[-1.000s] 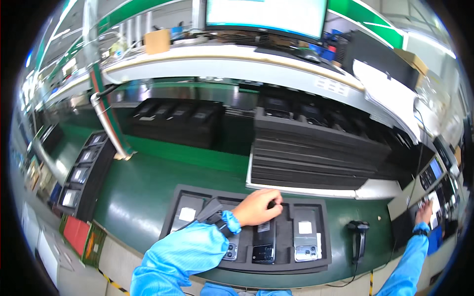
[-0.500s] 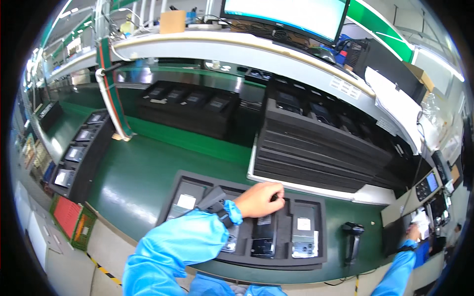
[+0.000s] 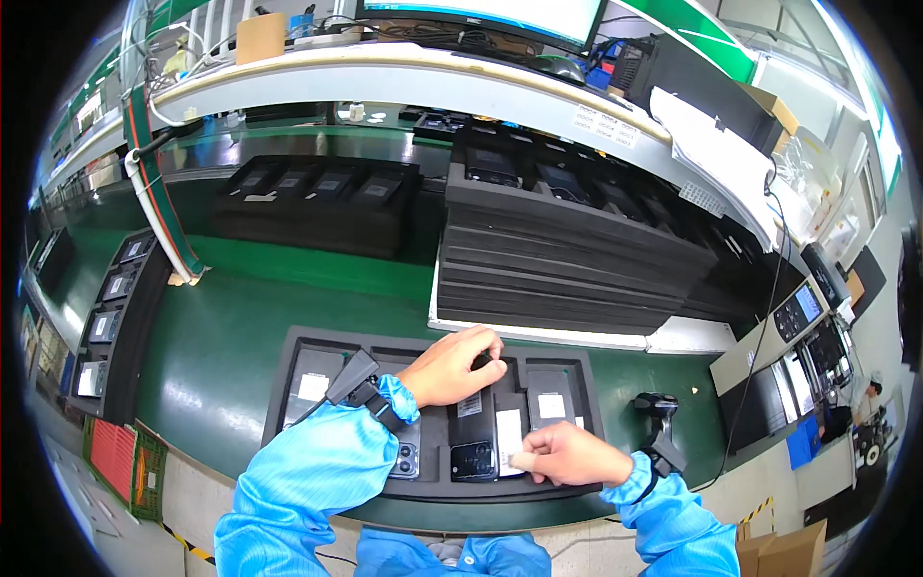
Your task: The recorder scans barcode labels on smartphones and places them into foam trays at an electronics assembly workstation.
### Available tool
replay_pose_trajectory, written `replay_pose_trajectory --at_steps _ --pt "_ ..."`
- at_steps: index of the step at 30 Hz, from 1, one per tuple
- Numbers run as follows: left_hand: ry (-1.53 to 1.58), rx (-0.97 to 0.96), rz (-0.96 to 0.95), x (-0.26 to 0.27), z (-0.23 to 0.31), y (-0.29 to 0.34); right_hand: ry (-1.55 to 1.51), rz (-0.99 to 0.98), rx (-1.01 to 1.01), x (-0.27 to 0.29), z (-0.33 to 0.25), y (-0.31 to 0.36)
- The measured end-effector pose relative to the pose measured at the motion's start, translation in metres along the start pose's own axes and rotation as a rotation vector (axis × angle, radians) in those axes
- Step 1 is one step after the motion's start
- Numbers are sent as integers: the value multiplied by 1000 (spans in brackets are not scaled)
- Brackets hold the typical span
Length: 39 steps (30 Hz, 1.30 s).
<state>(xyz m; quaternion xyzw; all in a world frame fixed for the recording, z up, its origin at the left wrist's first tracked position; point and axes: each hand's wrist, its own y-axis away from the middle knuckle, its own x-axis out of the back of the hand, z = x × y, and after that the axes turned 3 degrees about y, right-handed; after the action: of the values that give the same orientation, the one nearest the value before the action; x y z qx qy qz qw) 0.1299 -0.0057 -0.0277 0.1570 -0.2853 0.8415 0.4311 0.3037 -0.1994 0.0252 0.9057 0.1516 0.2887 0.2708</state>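
Observation:
A black foam tray (image 3: 275, 409) with phones in its slots lies in front of me. My left hand (image 3: 454, 367) is over the tray's middle, its fingers curled; what they close on, if anything, is hidden. Below it a dark phone (image 3: 472, 460) rests in its slot, camera end toward me. My right hand (image 3: 575, 456) pinches a white label strip (image 3: 509, 433) against that phone's right side. Farther right in the tray is a phone with a white label (image 3: 552, 406); another phone (image 3: 313, 387) lies at the left. Both wrists carry black straps.
A handheld scanner (image 3: 657, 409) is right of the tray, a label printer (image 3: 784, 337) beyond it. Stacked foam trays (image 3: 567, 264) stand behind, below a shelf (image 3: 413, 82) with a monitor. More trays stand at far left (image 3: 135, 337) and back left (image 3: 308, 216).
My right hand has come from the printer at the far right to the tray, bringing the white label strip. My left hand stays over the tray. The view has shifted to the right.

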Motion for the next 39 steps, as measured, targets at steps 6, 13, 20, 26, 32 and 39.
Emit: replay_pose_trajectory --at_steps 6,13,20,26,32,39 --pt "-335 -62 -73 0 4 15 -28 957 208 7 49 14" --pt "-330 -62 36 4 -1 12 120 1504 -237 24 185 44" --pt "695 707 685 105 -32 -14 -27 1212 -309 45 209 50" --pt "1003 860 803 127 -92 -68 43 1370 -269 29 183 45" --pt "1009 916 982 104 -132 -119 11 1380 -327 28 177 48" --pt "1175 751 1441 81 -99 -139 10 1416 -310 34 193 41"
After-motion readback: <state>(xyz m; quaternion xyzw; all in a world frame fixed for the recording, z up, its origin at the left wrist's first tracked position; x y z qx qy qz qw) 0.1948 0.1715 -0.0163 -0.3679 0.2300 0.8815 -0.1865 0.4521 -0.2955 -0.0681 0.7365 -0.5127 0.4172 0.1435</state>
